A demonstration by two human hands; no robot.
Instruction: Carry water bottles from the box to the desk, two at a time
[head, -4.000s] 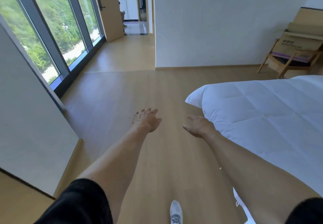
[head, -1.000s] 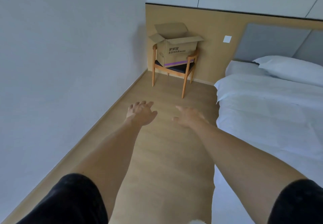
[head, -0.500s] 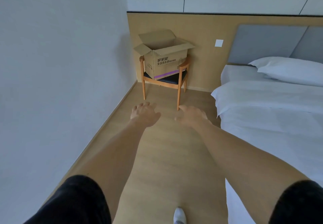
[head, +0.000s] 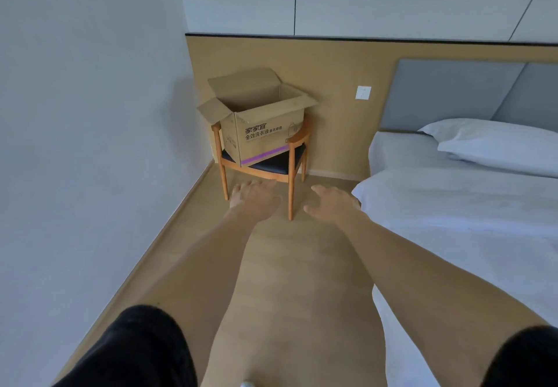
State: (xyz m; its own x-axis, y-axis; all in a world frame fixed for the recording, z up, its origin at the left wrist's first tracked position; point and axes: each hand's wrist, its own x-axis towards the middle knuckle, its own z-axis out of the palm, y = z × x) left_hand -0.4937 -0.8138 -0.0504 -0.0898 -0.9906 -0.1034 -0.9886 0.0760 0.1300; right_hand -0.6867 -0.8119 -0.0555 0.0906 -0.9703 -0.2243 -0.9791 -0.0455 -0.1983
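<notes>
Both arms extended forward over floor [head: 290, 281], palms down. Left hand [head: 256, 198]: fingers straight, close together, holding nothing. Right hand [head: 332, 202]: fingers relaxed, slightly spread, holding nothing. Cardboard box [head: 259, 124]: flaps open, resting on dark seat of wooden chair [head: 290, 172], chair in room corner against wood wall panel. Box contents not visible; bottles cannot be confirmed. Hands short of chair front edge, apart from box. Bed [head: 468, 220] at right, pillow [head: 495, 145] near headboard.

box [head: 262, 124] on chair [head: 290, 157] in corner, bed [head: 453, 220] to right, hands w/ nothing in front
</notes>
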